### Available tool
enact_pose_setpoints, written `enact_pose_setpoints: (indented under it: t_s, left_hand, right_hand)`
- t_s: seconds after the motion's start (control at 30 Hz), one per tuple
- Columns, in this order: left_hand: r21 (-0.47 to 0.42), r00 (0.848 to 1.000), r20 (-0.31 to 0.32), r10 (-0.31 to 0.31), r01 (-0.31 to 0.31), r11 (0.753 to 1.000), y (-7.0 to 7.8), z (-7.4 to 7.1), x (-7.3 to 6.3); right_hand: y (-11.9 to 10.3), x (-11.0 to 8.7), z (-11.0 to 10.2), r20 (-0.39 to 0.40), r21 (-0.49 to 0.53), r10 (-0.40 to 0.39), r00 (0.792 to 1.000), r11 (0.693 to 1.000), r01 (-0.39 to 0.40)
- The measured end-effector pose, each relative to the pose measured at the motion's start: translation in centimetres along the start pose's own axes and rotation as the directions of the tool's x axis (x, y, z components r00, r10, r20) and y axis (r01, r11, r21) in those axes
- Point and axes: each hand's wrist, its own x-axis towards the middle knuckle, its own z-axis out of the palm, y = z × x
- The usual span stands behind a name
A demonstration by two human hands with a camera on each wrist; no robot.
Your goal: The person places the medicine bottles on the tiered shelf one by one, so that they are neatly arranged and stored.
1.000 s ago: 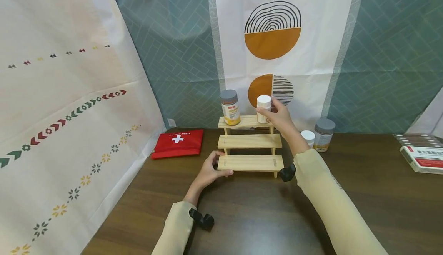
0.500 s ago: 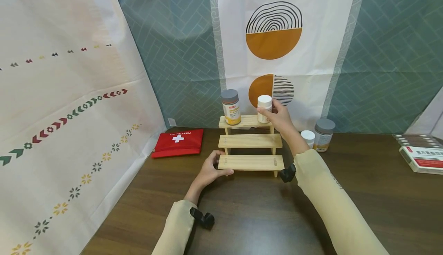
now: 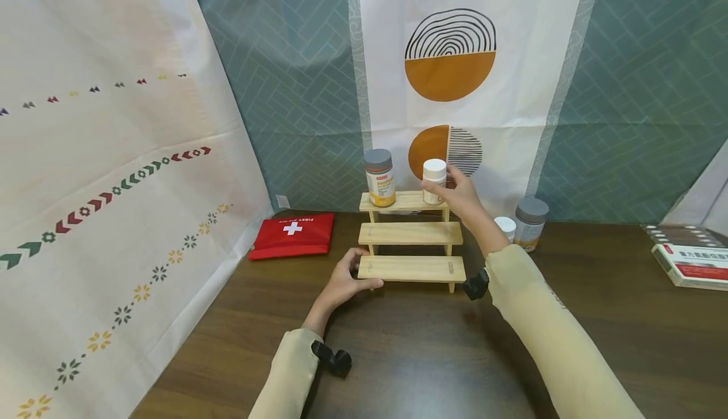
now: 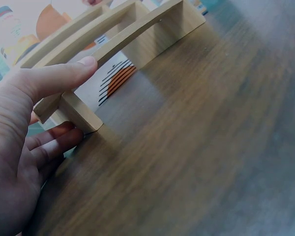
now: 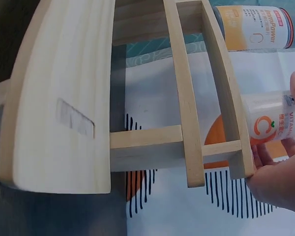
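Observation:
A small three-tier wooden step shelf (image 3: 411,234) stands on the table. My right hand (image 3: 465,199) holds a white vitamin bottle (image 3: 435,171) by its sides, upright at the right end of the top tier. In the right wrist view, an orange fruit mark and "VITAMIN" lettering show on that bottle (image 5: 271,118). To its left on the same tier stands a larger grey-capped bottle (image 3: 380,182) with a white and yellow label. My left hand (image 3: 343,280) grips the left end of the lowest tier, thumb along the front edge (image 4: 123,42) and fingers behind the end.
Right of the shelf, another grey-capped bottle (image 3: 531,224) and a white-capped bottle (image 3: 505,226), partly hidden by my right forearm, stand on the table. A red first aid pouch (image 3: 292,236) lies at the left. Medicine boxes (image 3: 695,266) lie at the far right. Patterned cloth hangs behind.
The head view has shifted very slightly. Both hands, the bottles and the shelf keep nearly the same places.

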Motion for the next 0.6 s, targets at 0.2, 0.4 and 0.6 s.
enact_pose_setpoints:
  t_s: [0.2,0.4,0.6]
  left_hand:
    - [0.015,1.000,-0.006,0.003,-0.003,1.000,-0.1,0.2,0.0]
    - [0.020,1.000,-0.006,0.002,-0.002,1.000,-0.2,0.2,-0.1]
    - [0.014,1.000,-0.006,0.004,-0.004,1.000,-0.1,0.0,0.0]
  right_hand:
    - [0.1,-0.9,-0.6,-0.015,0.005,-0.027,1.000,1.000,0.027]
    - [0.2,-1.7,-1.2,-0.030,0.033,-0.058,0.998,0.998,0.059]
    - [0.5,-2.8,-1.7,-0.044,0.017,-0.045,0.998,0.999,0.046]
